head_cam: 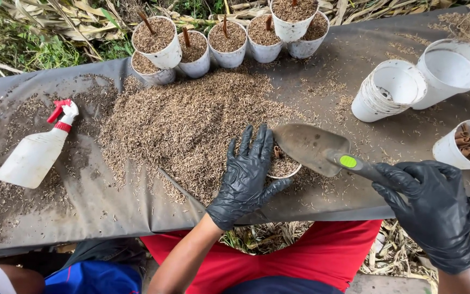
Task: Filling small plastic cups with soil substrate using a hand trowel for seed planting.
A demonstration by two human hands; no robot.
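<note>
My left hand [246, 174], in a black glove, wraps around a small white cup [284, 166] that stands on the dark sheet and holds husk mix with a brown stick in it. My right hand [433, 209], also gloved in black, grips the handle of a grey metal trowel [311, 146]. The trowel's blade hovers just over the cup's rim. A large heap of husks [191, 120] lies on the sheet right behind the cup.
Several filled white cups with sticks [229, 38] line the far edge. A white spray bottle with a red trigger [36, 152] lies at left. Stacked empty cups [390, 90] lie at right, beside a cup of brown sticks [466, 144]. The dark sheet [110, 212] ends near me.
</note>
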